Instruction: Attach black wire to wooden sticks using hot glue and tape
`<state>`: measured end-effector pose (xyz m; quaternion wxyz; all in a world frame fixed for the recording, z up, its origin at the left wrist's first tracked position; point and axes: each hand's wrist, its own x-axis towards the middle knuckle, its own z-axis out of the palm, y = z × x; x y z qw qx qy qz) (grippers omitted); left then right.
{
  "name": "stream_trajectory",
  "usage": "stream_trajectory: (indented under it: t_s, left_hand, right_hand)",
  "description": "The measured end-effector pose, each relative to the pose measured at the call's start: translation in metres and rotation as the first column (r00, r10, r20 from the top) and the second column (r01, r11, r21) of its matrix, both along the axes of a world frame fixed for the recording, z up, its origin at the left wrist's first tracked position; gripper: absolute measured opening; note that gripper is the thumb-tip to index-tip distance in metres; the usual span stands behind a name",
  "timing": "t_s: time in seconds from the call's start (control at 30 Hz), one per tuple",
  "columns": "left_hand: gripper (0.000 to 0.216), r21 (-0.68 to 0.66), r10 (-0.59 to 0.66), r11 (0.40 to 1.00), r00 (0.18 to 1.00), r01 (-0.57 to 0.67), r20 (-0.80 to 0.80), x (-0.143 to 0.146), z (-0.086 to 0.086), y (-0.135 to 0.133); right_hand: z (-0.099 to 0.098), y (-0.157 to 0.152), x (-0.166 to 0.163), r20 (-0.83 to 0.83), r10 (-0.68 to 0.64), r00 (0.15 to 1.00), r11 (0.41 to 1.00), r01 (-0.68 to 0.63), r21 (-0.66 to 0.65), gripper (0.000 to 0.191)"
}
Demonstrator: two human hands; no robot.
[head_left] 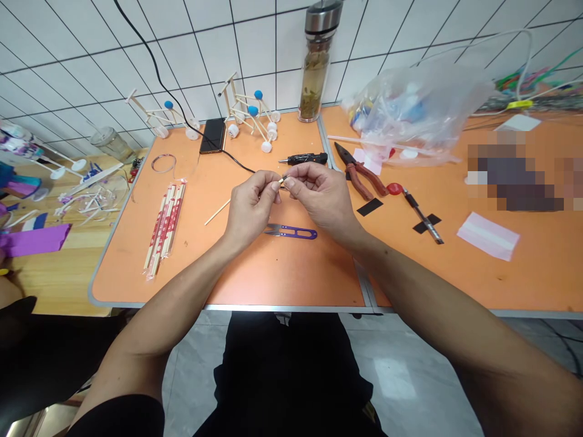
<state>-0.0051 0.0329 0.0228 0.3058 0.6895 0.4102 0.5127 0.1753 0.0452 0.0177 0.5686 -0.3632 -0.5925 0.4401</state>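
Observation:
My left hand (254,203) is closed, pinching a thin wooden stick (279,181) whose pale end shows between the fingertips. My right hand (322,195) meets it there, thumb and forefinger closed on a small black strip (286,178) at the stick's end. A thin stick (217,212) also shows left of my left hand; whether it is the same piece I cannot tell. Purple thread snips (294,232) lie just below my hands. Behind them is a black screwdriver-like tool (306,159). Right of my right hand lie red-handled pliers (362,173) and a black strip (370,207).
Wrapped chopsticks (164,227) and a coil of wire (163,162) lie at left. Stick models with blue balls (253,111), a phone (212,135) and a glass bottle (315,79) stand along the wall. At right are a plastic bag (410,115), a pen (423,218) and pink paper (488,235).

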Motion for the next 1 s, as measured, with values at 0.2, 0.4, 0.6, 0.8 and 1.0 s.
stream_trajectory:
  t_s: [0.2, 0.4, 0.6, 0.8, 1.0]
  left_hand:
    - [0.031, -0.043, -0.022, 0.999, 0.998, 0.024, 0.053, 0.001, 0.001, 0.000]
    - [0.037, -0.113, -0.057, 0.991, 0.990, 0.072, 0.127, 0.003, 0.001, 0.001]
    - [0.041, -0.210, -0.084, 0.970, 0.977, 0.125, 0.194, 0.004, 0.004, -0.001]
    - [0.040, -0.233, -0.123, 0.957, 0.968, 0.174, 0.217, 0.003, 0.005, 0.001]
    - [0.034, -0.006, 0.003, 1.000, 0.999, -0.003, 0.049, 0.003, -0.005, 0.001]
  right_hand:
    - [0.000, 0.000, 0.001, -0.035, 0.017, 0.999, 1.000, -0.018, -0.013, 0.050]
    - [0.000, 0.002, 0.001, -0.037, 0.027, 0.999, 0.999, -0.025, 0.040, 0.052]
    - [0.000, 0.004, 0.003, 0.002, 0.016, 1.000, 0.996, -0.016, 0.093, 0.051]
    - [-0.002, 0.005, 0.004, 0.009, 0.012, 1.000, 0.994, -0.013, 0.109, 0.053]
    - [-0.002, 0.005, 0.003, -0.010, 0.025, 1.000, 0.997, -0.025, 0.067, 0.059]
